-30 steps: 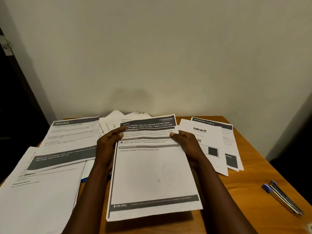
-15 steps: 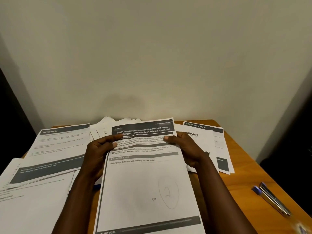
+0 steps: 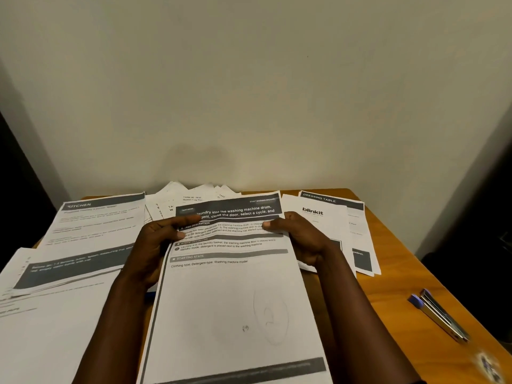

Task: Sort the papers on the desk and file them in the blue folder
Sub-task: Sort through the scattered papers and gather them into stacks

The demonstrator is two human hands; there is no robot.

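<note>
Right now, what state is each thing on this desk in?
Washing machine sheet: held by both side edges, print facing up.
Left hand: grips the sheet's left edge.
Right hand: grips its right edge.
Kitchen sheet: lying flat.
Blinkit sheet: flat, overlapping the dressing table sheet.
Pens: lying side by side.

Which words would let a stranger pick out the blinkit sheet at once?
Start at the wooden desk and go to its right side, just beyond the right hand. There the blinkit sheet overlaps the DRESSING TABLE page; unlike its neighbours, it has a bold black logo instead of a dark header band.
</note>
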